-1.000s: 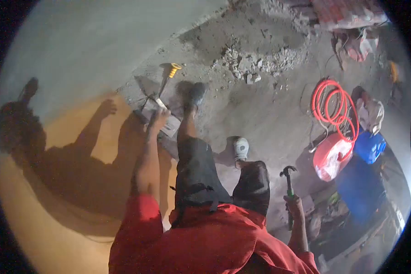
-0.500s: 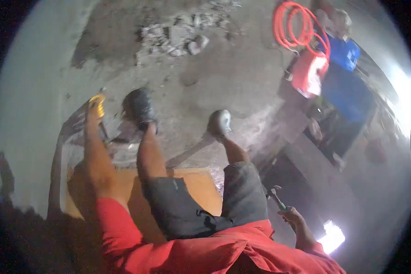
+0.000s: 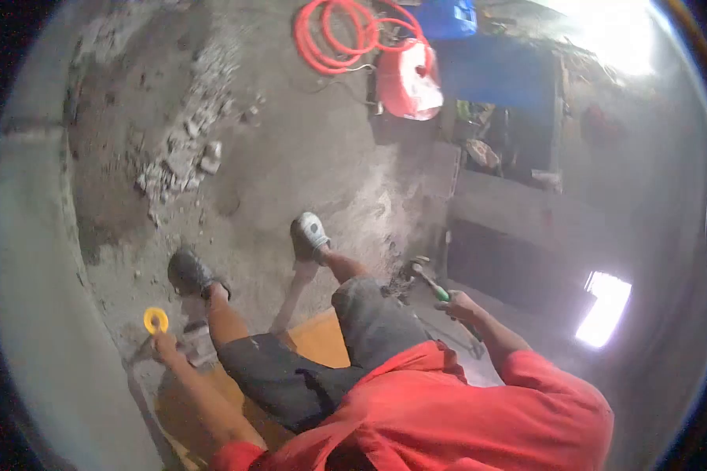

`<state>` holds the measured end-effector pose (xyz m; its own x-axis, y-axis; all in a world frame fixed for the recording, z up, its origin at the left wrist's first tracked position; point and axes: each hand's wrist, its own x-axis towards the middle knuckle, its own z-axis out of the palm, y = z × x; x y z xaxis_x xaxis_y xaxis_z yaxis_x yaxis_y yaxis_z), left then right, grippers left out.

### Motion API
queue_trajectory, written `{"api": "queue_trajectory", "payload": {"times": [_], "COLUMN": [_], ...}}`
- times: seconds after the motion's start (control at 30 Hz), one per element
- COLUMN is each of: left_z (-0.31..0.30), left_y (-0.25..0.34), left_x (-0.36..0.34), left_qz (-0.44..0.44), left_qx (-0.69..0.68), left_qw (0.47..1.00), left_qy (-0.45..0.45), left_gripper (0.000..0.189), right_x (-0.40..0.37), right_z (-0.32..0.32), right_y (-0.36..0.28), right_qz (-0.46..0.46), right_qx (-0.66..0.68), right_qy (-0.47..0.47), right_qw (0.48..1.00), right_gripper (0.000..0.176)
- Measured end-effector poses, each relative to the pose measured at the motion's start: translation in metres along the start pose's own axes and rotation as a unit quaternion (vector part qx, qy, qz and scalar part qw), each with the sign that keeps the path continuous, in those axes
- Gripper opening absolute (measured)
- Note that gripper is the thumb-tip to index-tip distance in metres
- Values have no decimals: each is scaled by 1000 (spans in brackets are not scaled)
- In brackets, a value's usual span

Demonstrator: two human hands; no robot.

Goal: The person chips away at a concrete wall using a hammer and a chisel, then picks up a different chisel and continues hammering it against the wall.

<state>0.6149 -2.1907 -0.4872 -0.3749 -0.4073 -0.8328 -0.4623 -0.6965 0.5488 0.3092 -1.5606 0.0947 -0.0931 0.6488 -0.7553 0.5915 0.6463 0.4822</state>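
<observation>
My left hand (image 3: 163, 345) is closed around a chisel with a round yellow hand guard (image 3: 148, 323). The guard faces up at me, and most of the shaft is hidden. It is near the wall at the left, beside my dark shoe (image 3: 192, 273). In my right hand (image 3: 462, 307) is a claw hammer (image 3: 427, 279), gripped by its green handle with the metal head pointing away from me. The hammer is held off to the right of my right knee, apart from the chisel.
Broken rubble (image 3: 182, 161) lies along the floor ahead. A coiled orange-red hose (image 3: 346, 35), a red-and-white container (image 3: 408, 82) and a blue container (image 3: 448, 17) stand further off. An orange-brown board (image 3: 320, 339) is beneath me. The wall (image 3: 47, 275) rises at the left.
My view has turned to the right, so the hose and containers appear further left. The yellow guard now faces me more fully. Both hands keep hold of their tools.
</observation>
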Motion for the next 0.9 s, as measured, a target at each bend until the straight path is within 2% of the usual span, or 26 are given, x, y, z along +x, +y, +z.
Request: {"api": "queue_trajectory", "payload": {"times": [0.03, 0.07, 0.1, 0.17, 0.2, 0.27, 0.3, 0.33, 0.37, 0.43, 0.47, 0.5, 0.53, 0.57, 0.63, 0.67, 0.7, 0.77, 0.8, 0.83, 0.9], "left_z": [27, 81, 120, 186, 217, 264, 294, 327, 361, 425, 457, 486, 517, 548, 591, 631, 672, 725, 756, 787, 821], "left_y": [32, 92, 147, 220, 246, 265, 273, 278, 281, 278, 274, 269, 261, 251, 221, 215, 204, 167, 154, 143, 110], "left_x": [-38, -91, -131, -187, -212, -241, -258, -282, -307, -356, -382, -409, -437, -463, -488, -522, -560, -597, -629, -658, -664], "left_qz": [29, 45, 48, 62, 124, 282, 303, 332, 358, 380, 395, 406, 350, 293, 343, 329, 315, 276, 285, 290, 291], "left_qx": [76, 149, 165, 188, 333, 565, 568, 612, 653, 650, 658, 668, 681, 692, 682, 691, 700, 666, 673, 681, 672], "left_qw": [993, 972, 975, 976, 933, 775, 765, 717, 661, 638, 613, 586, 599, 609, 540, 527, 513, 517, 478, 440, 404], "left_qy": [87, 174, 139, 94, 60, 2, -7, -50, -91, -163, -187, -212, -236, -255, -355, -369, -384, -461, -486, -508, -549], "left_gripper": [13, 14, 12, 12, 12, 11, 11, 10, 10, 9, 8, 9, 9, 10, 10, 9, 9, 8, 9, 10, 11], "right_x": [2, -3, -8, 9, 7, -5, -12, -12, -12, -21, -9, 3, 12, 18, 31, 41, 49, 66, 68, 71, 74], "right_z": [1, 0, 0, 7, 7, -2, -12, -16, -23, -53, -58, -58, -59, -68, -89, -99, -109, -120, -135, -147, -171], "right_y": [4, 2, 1, 9, 4, -17, -28, -30, -30, -26, -17, -6, 9, 25, 47, 58, 73, 103, 121, 139, 174], "right_qz": [-21, -53, -86, -161, -182, -223, -243, -257, -272, -335, -342, -386, -428, -432, -424, -426, -433, -452, -429, -428, -347], "right_qx": [-20, 7, 33, -18, 12, 40, 38, 71, 104, 186, 211, 271, 329, 351, 431, 461, 482, 538, 538, 553, 677], "right_qy": [-3, -13, -22, -19, -30, -60, -79, -95, -112, -163, -157, -150, -143, -141, -161, -183, -175, -102, -71, -63, -93], "right_qw": [1000, 998, 995, 987, 983, 972, 966, 959, 950, 909, 902, 869, 830, 819, 780, 757, 741, 704, 723, 712, 643], "right_gripper": [38, 36, 35, 36, 36, 37, 39, 39, 39, 36, 36, 35, 34, 34, 39, 44, 44, 46, 47, 47, 54]}}
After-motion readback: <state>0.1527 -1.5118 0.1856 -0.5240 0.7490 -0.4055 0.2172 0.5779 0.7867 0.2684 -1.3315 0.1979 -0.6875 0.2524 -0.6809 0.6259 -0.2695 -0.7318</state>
